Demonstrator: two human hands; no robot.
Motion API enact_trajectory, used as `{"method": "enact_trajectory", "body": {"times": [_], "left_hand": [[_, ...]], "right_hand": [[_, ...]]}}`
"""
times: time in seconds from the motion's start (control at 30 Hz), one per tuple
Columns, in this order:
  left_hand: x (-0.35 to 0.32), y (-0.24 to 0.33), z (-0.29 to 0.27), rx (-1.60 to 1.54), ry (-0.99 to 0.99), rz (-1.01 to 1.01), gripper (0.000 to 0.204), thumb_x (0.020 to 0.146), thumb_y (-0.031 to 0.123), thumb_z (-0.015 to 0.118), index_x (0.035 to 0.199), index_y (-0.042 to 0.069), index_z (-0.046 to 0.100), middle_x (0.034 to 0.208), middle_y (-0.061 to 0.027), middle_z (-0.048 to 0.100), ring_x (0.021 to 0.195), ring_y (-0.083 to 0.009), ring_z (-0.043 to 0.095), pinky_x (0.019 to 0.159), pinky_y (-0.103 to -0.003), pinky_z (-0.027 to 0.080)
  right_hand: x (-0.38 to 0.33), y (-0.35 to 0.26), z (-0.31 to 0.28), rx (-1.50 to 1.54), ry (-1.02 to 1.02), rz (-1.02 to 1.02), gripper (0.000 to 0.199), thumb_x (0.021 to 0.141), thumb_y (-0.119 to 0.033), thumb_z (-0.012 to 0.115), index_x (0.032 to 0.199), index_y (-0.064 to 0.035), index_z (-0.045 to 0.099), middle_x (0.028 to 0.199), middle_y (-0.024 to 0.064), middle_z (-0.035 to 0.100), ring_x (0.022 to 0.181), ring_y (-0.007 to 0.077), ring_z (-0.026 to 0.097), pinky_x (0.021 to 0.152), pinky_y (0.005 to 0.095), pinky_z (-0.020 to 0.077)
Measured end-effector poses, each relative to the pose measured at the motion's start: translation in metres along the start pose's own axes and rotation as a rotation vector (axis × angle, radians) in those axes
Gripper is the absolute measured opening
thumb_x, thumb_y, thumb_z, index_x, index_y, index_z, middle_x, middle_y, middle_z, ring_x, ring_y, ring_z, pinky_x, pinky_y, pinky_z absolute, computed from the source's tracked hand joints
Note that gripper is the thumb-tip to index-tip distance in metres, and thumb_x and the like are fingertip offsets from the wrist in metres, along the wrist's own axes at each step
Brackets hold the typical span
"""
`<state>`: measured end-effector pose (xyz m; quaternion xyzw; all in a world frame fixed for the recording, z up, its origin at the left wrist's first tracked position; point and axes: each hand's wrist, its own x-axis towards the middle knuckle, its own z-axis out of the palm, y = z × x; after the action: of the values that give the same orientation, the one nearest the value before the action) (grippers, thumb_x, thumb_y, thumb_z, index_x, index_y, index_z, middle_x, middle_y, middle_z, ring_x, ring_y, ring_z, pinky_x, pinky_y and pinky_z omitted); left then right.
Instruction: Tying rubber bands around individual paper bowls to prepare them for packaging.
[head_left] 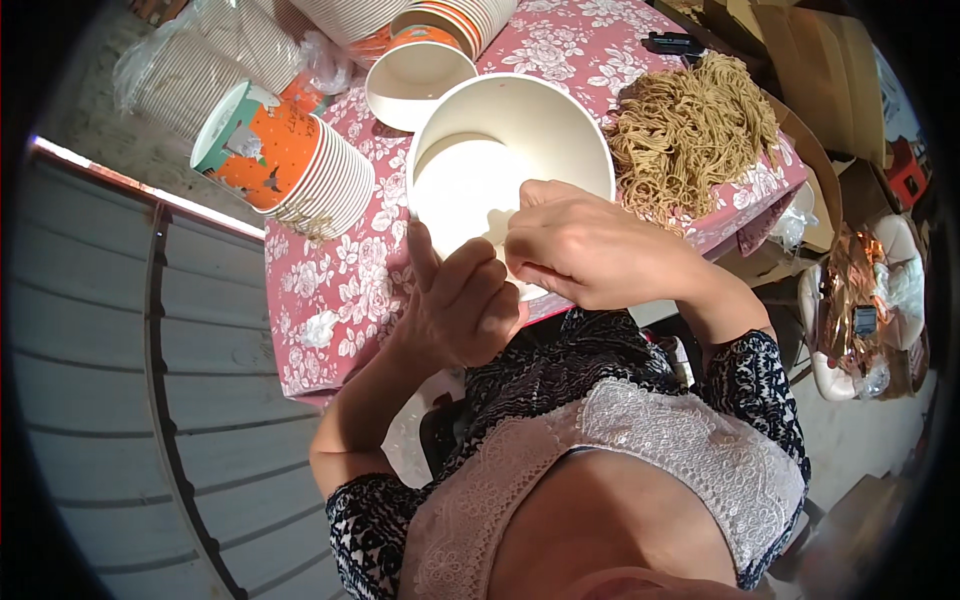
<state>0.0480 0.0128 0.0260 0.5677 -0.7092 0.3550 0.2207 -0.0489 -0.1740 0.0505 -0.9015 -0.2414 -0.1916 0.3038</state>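
Note:
A large white paper bucket [560,120] lies tipped on the table's near side, its open mouth and pale inside facing me. My left hand [465,305] is closed at the bucket's near left rim, one finger stretched up along the edge and the others curled in. Close beside it, my right hand [585,250] is bent into a pinch over the near right rim. Whatever lies between its fingertips is hidden. To the right of the bucket spreads a loose heap of tan cords [690,130].
A pink flowered cloth covers the table [330,270]. On the left lies a stack of orange printed buckets [265,160]; further stacks, some bagged, lie behind. A small black object [673,43] sits at the back right. Cardboard boxes [830,80] crowd the right side.

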Motion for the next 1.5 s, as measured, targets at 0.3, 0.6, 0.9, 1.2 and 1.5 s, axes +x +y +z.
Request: {"method": "enact_trajectory", "body": {"times": [0.3, 0.6, 0.9, 1.2, 1.5], "left_hand": [[-0.012, -0.017, 0.002, 0.324, -0.084, -0.353, 0.015, 0.090, 0.014, 0.062, 0.093, 0.006, 0.050, 0.092, -0.0092, 0.050, 0.097, -0.0309, 0.048, 0.106, -0.074, 0.020], [0.005, -0.007, 0.016, 0.325, -0.034, -0.413, 0.031, 0.089, 0.011, 0.065, 0.114, 0.001, 0.050, 0.105, -0.0156, 0.051, 0.102, -0.0340, 0.048, 0.107, -0.067, 0.025], [0.020, 0.047, 0.013, -0.162, -0.072, -0.822, 0.028, 0.083, 0.021, 0.077, 0.095, 0.005, 0.056, 0.080, -0.0090, 0.061, 0.068, -0.0256, 0.062, 0.058, -0.038, 0.049], [0.014, 0.037, 0.023, -0.124, -0.025, -0.656, 0.011, 0.089, 0.004, 0.064, 0.093, 0.004, 0.054, 0.075, -0.0126, 0.060, 0.063, -0.0312, 0.061, 0.055, -0.040, 0.047], [0.000, 0.044, 0.011, -0.273, 0.045, -0.874, 0.007, 0.092, -0.001, 0.059, 0.098, 0.001, 0.055, 0.077, -0.0157, 0.059, 0.064, -0.0315, 0.062, 0.056, -0.037, 0.046]], "right_hand": [[-0.008, 0.031, -0.009, -0.321, 0.542, 0.096, 0.012, 0.088, 0.000, 0.062, 0.099, -0.0004, 0.067, 0.080, 0.0125, 0.061, 0.070, 0.0243, 0.053, 0.066, 0.0366, 0.0441], [-0.023, 0.051, 0.026, 0.745, 0.411, 0.393, 0.047, 0.103, -0.012, 0.049, 0.149, -0.0043, 0.040, 0.075, -0.0045, 0.046, 0.070, 0.0057, 0.047, 0.064, 0.0199, 0.0396], [-0.026, 0.017, 0.036, 0.927, 0.408, 0.244, 0.054, 0.105, -0.021, 0.048, 0.150, 0.0027, 0.031, 0.073, -0.0017, 0.050, 0.069, 0.0062, 0.051, 0.067, 0.0207, 0.0419], [-0.038, 0.010, 0.047, 0.787, 0.393, 0.316, 0.036, 0.096, -0.003, 0.049, 0.132, -0.0034, 0.053, 0.078, 0.0034, 0.059, 0.072, 0.0095, 0.061, 0.065, 0.0257, 0.0501], [-0.026, 0.003, 0.063, 0.894, 0.472, 0.382, 0.011, 0.083, 0.000, 0.059, 0.093, 0.0005, 0.063, 0.074, 0.0075, 0.059, 0.067, 0.0124, 0.058, 0.060, 0.0304, 0.0473]]}}
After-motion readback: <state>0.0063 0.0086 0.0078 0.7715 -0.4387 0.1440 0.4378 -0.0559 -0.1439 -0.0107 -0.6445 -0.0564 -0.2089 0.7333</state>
